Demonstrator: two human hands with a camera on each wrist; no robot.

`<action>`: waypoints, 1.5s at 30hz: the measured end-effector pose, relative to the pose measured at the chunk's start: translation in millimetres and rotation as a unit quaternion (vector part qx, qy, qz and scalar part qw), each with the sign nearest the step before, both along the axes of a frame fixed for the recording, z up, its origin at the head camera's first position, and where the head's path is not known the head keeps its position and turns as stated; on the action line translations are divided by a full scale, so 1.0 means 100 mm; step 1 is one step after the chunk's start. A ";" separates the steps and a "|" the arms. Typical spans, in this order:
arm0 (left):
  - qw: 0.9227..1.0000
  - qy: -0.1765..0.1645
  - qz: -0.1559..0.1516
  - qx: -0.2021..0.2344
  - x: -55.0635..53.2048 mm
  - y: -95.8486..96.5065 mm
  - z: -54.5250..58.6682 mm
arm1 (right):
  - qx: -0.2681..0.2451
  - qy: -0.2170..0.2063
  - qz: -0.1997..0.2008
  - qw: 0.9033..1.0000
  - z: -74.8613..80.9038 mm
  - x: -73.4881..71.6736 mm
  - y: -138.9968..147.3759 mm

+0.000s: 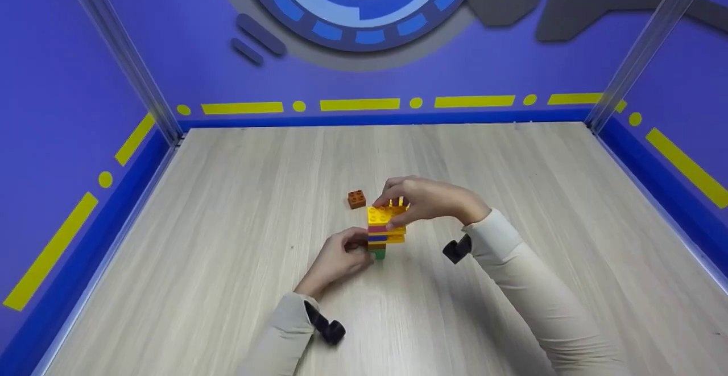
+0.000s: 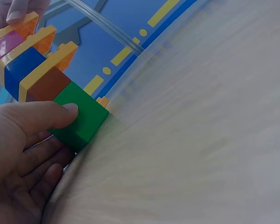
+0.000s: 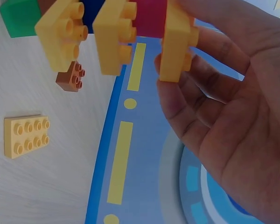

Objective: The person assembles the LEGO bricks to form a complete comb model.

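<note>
A tower of toy building bricks stands on the table between both hands. Its bottom is a green brick (image 2: 81, 114), with a brown brick (image 2: 49, 85) above it. Higher up, a blue brick (image 2: 23, 70) and a pink brick (image 2: 4, 49) alternate with yellow bricks that stick out to one side. My left hand (image 1: 341, 256) holds the tower low down, its thumb lying on the green brick. At the top, my right hand (image 1: 429, 199) grips the uppermost yellow brick (image 3: 175, 46) between thumb and fingers.
Just behind the tower lies a loose brown brick (image 1: 356, 199). A loose yellow brick (image 3: 27, 135) rests on the table in the right wrist view. Blue-purple panels (image 1: 364, 83) enclose the wooden table (image 1: 239, 194) at the back and sides.
</note>
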State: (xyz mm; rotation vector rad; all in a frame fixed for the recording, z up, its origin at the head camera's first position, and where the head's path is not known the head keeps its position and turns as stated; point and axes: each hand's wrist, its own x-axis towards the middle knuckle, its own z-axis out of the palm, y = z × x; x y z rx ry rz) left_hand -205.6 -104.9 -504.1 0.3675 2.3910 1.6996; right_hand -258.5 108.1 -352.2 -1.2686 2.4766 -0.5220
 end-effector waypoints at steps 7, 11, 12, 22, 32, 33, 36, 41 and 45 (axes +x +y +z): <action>1.000 0.004 -0.001 0.001 0.00 -0.01 0.00 | -0.011 -0.007 0.009 1.000 0.02 -0.03 0.00; 1.000 0.000 0.002 0.005 0.00 0.00 0.00 | -0.029 -0.017 0.010 0.999 0.01 -0.09 0.01; 1.000 -0.002 0.003 0.006 0.00 0.00 0.00 | -0.036 -0.021 0.009 0.999 0.00 -0.11 0.01; 1.000 0.006 0.010 -0.014 -0.01 0.01 -0.01 | -0.101 -0.031 -0.026 0.994 -0.12 -0.36 0.04; 1.000 -0.006 0.013 -0.010 -0.02 0.01 0.01 | -0.142 -0.052 -0.072 0.986 -0.35 -0.63 -0.02; 1.000 -0.009 0.014 -0.010 -0.02 0.01 0.00 | -0.142 -0.055 -0.075 0.985 -0.37 -0.65 -0.04; 1.000 -0.016 0.017 -0.008 -0.02 0.01 0.01 | -0.145 -0.069 -0.080 0.984 -0.43 -0.72 -0.09; 1.000 -0.017 0.017 0.001 -0.02 0.01 0.00 | -0.140 -0.094 -0.073 0.983 -0.54 -0.81 -0.17; 1.000 -0.010 0.013 0.004 -0.02 0.02 -0.01 | -0.123 -0.094 -0.058 0.986 -0.62 -0.85 -0.20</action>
